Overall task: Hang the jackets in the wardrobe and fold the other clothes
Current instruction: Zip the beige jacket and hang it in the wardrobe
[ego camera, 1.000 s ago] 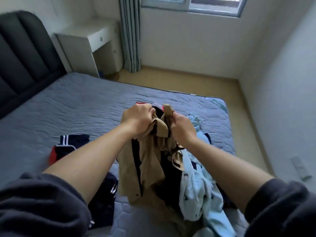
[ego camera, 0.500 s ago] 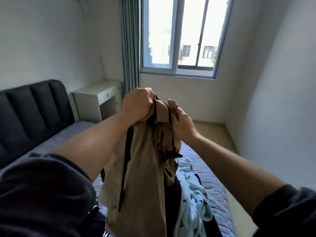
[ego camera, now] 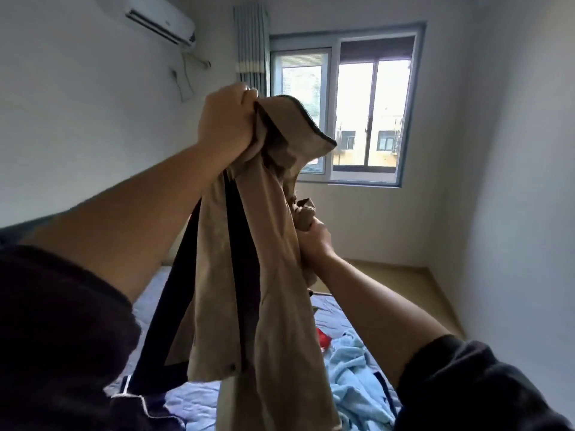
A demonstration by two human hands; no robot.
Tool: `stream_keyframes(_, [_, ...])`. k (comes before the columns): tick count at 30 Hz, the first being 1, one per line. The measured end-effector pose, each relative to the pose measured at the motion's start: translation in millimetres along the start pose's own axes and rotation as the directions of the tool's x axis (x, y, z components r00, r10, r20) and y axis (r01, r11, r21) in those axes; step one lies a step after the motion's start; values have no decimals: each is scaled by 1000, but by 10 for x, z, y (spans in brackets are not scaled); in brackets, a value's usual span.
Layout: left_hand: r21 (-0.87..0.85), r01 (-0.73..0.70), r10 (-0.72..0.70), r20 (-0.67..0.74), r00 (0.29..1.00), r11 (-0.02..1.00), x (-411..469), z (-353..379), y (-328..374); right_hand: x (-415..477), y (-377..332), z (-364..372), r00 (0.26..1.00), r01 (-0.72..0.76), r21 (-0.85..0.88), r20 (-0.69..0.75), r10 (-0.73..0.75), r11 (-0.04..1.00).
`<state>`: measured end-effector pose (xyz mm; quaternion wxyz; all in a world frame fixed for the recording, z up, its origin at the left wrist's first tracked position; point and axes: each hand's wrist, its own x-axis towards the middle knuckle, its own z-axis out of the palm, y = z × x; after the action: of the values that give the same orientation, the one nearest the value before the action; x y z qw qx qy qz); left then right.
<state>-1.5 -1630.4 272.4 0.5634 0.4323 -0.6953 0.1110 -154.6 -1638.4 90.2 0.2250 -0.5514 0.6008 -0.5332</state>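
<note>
Left hand (ego camera: 228, 118) grips the tan jacket (ego camera: 249, 259) at its collar, held high; right hand (ego camera: 312, 241) clutches a bunched fold lower. Soft, light, floppy cloth; best held by the shoulders.

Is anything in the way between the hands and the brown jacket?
No. The left hand grips the brown jacket at its top, held high, and the right hand grips a bunched part lower down. Nothing lies between them. The wardrobe is not in view, so that path cannot be judged.
</note>
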Motion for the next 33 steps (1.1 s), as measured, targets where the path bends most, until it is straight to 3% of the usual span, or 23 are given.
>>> stream_keyframes(3, [19,22,-23,49,999,1000,1,-114,-162,9,-4,-64,937,129,-140,340,-75,982])
stream_keyframes(5, [-2,30,-30,84,996,1000,-14,-157,-221,-4,138,-176,763,101,-356,627,157,929])
stream_keyframes(7, [-33,29,-26,93,995,999,-8,-216,-232,-21,276,-270,560,50,-614,670,487,787])
stream_keyframes(8, [-45,19,-15,90,996,999,9,-251,-227,-9,309,-307,533,66,-698,629,567,713])
stream_keyframes(10, [-57,-10,15,87,996,998,54,-321,-197,55,294,-355,646,73,-731,553,526,679])
stream_keyframes(12, [-73,-29,35,82,996,997,93,-387,-162,122,213,-334,755,23,-573,547,362,819])
stream_keyframes(13, [-76,-38,44,74,996,996,112,-415,-152,136,158,-302,762,29,-451,587,272,892])
stream_keyframes(15, [-91,-46,51,53,997,995,123,-461,-139,101,46,-200,695,51,-214,709,119,975])
stream_keyframes(17, [-149,-18,25,40,999,989,111,-501,-133,21,-75,-81,589,-21,-63,806,63,998])
stream_keyframes(19, [-188,-6,11,26,1000,982,75,-545,-124,-48,-141,53,569,-31,4,822,14,1000])
stream_keyframes(20, [-186,-3,6,18,1000,983,65,-571,-130,-73,-161,119,618,52,-22,786,-15,998])
stream_keyframes(22, [-134,1,3,27,1000,991,66,-623,-183,-77,-189,186,808,206,-115,581,-102,972])
stream_keyframes(24, [-43,29,-26,69,997,999,88,-667,-275,-25,-205,114,932,143,-24,340,-126,989])
stream_keyframes(27, [55,141,-146,115,982,989,55,-682,-374,46,-334,-185,972,-26,298,231,-46,954])
stream_keyframes(33, [117,254,-273,204,940,960,-141,-593,-357,61,-476,-670,984,-77,431,176,-1,899])
